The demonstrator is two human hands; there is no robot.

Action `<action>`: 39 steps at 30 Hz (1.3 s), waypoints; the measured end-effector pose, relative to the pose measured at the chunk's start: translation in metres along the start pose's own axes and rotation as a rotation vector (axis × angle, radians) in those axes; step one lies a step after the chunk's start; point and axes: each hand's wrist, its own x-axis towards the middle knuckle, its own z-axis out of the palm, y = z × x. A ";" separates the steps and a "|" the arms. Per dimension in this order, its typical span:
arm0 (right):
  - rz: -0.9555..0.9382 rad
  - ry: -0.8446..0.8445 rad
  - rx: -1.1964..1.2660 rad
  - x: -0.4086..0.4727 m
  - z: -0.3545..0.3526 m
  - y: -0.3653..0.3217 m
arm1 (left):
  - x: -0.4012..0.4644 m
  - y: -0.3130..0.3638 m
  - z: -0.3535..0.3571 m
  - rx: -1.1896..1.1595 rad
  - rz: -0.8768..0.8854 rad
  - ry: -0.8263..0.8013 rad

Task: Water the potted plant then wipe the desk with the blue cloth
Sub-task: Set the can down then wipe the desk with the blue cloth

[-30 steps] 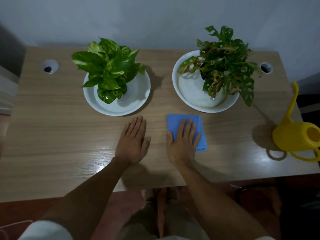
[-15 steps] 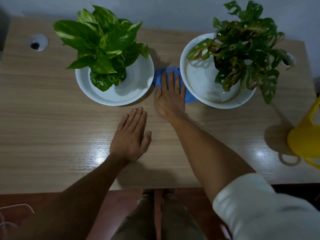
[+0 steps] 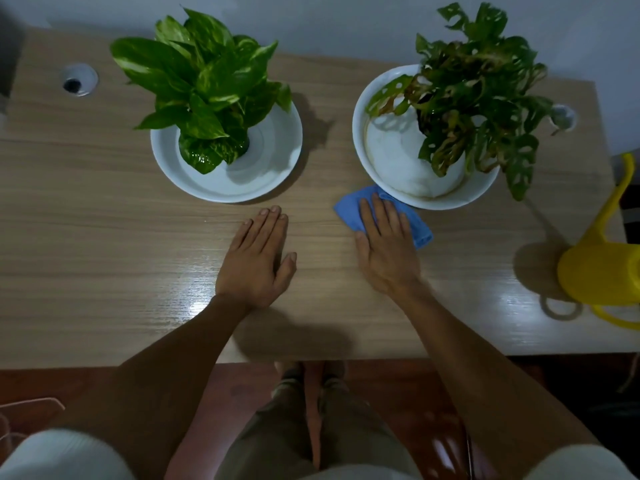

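Observation:
My right hand [image 3: 384,247] lies flat on the blue cloth [image 3: 349,210] and presses it onto the wooden desk [image 3: 104,237], just in front of the right plant's white dish [image 3: 388,157]. The cloth's far corner touches or slips under that dish's rim. My left hand [image 3: 258,261] rests palm down on the bare desk, holding nothing. A bright green potted plant [image 3: 204,88] stands in a white saucer [image 3: 277,168] at the back left. A darker, holed-leaf plant [image 3: 478,98] fills the right dish. The yellow watering can [image 3: 599,271] stands at the desk's right edge.
The wall runs right behind the desk. Round cable holes sit in the back left corner [image 3: 79,80] and the back right corner [image 3: 562,116], the latter half hidden by leaves. The desk's front edge is close to my legs. A dark red floor shows below.
My right hand has drawn the cloth back out from between the two dishes, toward me and to the right. My left hand stays put on the desk.

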 end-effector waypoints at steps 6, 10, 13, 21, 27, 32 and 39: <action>0.055 -0.019 0.022 0.003 -0.004 -0.032 | -0.002 0.004 -0.002 -0.007 -0.015 -0.002; -0.006 0.005 0.054 0.060 -0.011 -0.067 | -0.002 0.004 -0.004 -0.001 -0.012 -0.009; 0.055 0.013 0.077 0.107 -0.017 -0.081 | -0.003 0.001 -0.003 -0.006 -0.009 0.007; 0.123 -0.021 0.117 0.203 -0.029 -0.085 | -0.002 0.000 0.007 -0.025 0.006 0.067; 0.108 0.008 0.072 0.243 -0.030 -0.080 | 0.000 -0.001 0.007 -0.058 0.001 0.088; 0.015 -0.032 0.077 0.239 -0.028 -0.078 | 0.001 -0.003 0.005 -0.052 -0.006 0.089; -0.053 0.026 0.076 0.123 -0.005 -0.087 | 0.001 0.000 0.000 -0.052 -0.024 0.053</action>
